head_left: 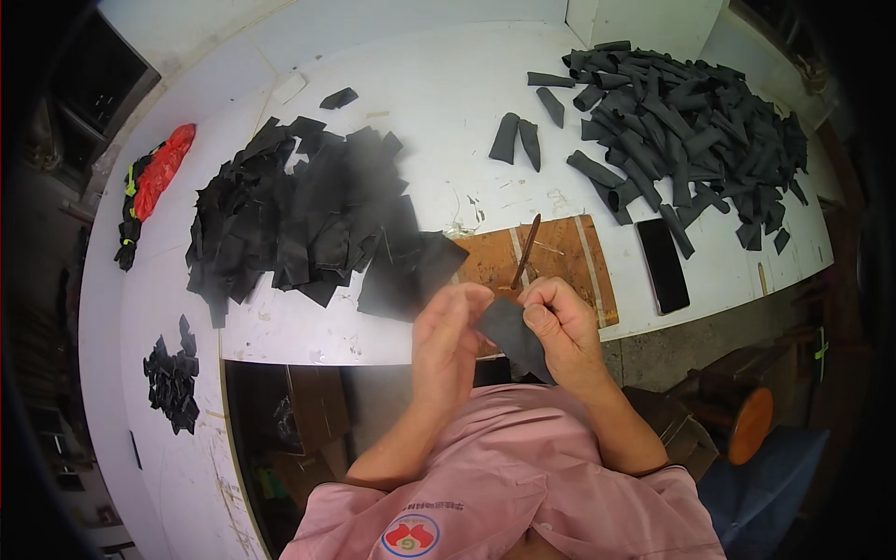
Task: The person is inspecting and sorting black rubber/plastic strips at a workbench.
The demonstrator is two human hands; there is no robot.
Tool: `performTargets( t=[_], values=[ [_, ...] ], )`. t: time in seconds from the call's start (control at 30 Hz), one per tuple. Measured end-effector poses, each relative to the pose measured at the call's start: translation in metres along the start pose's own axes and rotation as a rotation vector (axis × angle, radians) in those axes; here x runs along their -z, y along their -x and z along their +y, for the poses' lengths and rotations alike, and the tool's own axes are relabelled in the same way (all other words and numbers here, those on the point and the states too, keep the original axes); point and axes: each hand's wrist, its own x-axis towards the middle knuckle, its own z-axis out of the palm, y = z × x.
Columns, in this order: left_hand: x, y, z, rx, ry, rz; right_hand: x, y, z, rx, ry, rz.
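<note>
Close in front of my chest, a flexible dark grey piece of sheet material [515, 341] is held between my two hands, just past the table's front edge. My right hand [571, 341] pinches its upper right edge between thumb and bent fingers. At the upper left edge, the curled fingers of my left hand [446, 336] are closed on the piece. Beyond my hands lies a brown board [569, 252] with pale strips. A thin dark brown stick-like tool [530, 245] slants up over it. Left of the board spreads a heap of flat black pieces [299, 215].
Rolled dark tubes [691, 131] form a big pile at the far right. A black phone [663, 266] lies near the right front edge. On the left are a red plastic bag [166, 168] and a small heap of black scraps [173, 383]. A round wooden stool [749, 426] stands below right.
</note>
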Motion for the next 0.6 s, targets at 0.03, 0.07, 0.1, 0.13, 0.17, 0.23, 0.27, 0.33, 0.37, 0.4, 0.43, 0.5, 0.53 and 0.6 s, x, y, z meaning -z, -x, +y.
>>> performTargets(
  t=[0.03,0.07,0.1,0.13,0.17,0.23,0.27,0.33,0.37,0.4,0.43,0.5,0.53,0.6],
  values=[
    [0.000,0.000,0.001,0.021,-0.032,-0.012,0.001,0.000,0.000,-0.010,0.013,-0.015],
    [0.003,-0.001,0.002,0.021,-0.032,-0.009,0.001,0.001,0.000,-0.012,0.012,-0.017],
    [0.008,-0.002,0.001,0.036,-0.132,-0.058,0.001,0.000,0.000,0.016,0.043,-0.028],
    [0.011,-0.003,0.001,0.051,-0.230,-0.107,0.001,0.000,0.000,0.044,0.074,-0.039],
    [0.011,-0.004,0.001,0.053,-0.230,-0.104,0.001,0.000,-0.001,0.041,0.073,-0.040],
    [0.010,-0.005,0.001,0.029,-0.326,-0.142,0.001,0.000,-0.003,0.073,0.113,-0.080],
    [0.011,-0.006,0.000,0.031,-0.327,-0.141,0.000,0.000,-0.003,0.071,0.112,-0.080],
    [0.012,-0.006,-0.002,0.009,-0.261,-0.163,-0.001,0.001,-0.003,0.086,0.171,-0.093],
    [0.011,-0.005,-0.002,0.011,-0.261,-0.163,-0.001,0.001,-0.003,0.084,0.171,-0.092],
    [0.009,-0.004,-0.001,-0.012,-0.296,-0.140,-0.001,0.001,-0.002,0.056,0.174,-0.087],
    [0.007,-0.002,0.000,-0.036,-0.331,-0.118,-0.001,0.002,-0.001,0.029,0.178,-0.082],
    [0.006,-0.002,-0.003,-0.019,-0.297,-0.139,0.000,0.004,0.002,0.000,0.152,-0.070],
    [0.007,-0.002,-0.004,-0.004,-0.264,-0.156,-0.001,0.005,0.004,-0.028,0.124,-0.062],
    [0.008,0.001,-0.009,0.002,-0.232,-0.126,-0.003,0.006,0.003,-0.030,0.108,-0.046]
  ],
)
